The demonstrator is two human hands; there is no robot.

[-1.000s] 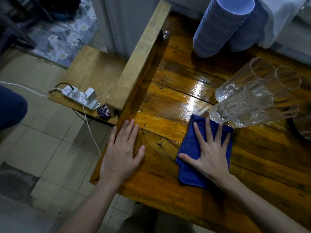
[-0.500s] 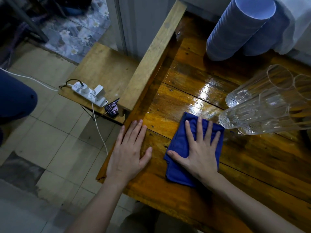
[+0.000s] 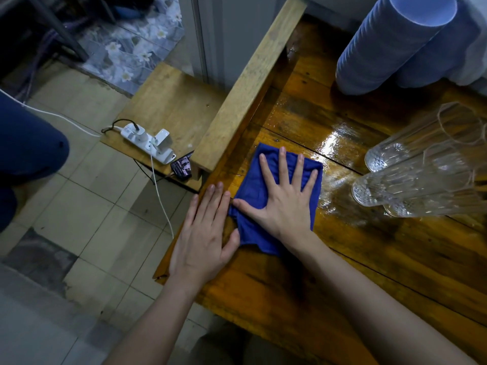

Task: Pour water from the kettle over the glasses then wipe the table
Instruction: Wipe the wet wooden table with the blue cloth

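A blue cloth lies on the wet wooden table near its left edge. My right hand presses flat on the cloth with fingers spread. My left hand rests flat on the table's left edge, its thumb touching the cloth. Three clear ribbed glasses stand upright at the right, with a shiny pool of water between them and the cloth. No kettle is in view.
Two stacks of blue cups stand at the back of the table. A raised wooden rail borders the left side. Beyond it a low shelf holds a white power strip. Someone's blue-clad leg is at far left.
My right hand has slid the cloth leftward and away across the table, from beside the glasses toward the left edge. My left hand has stayed flat in place.
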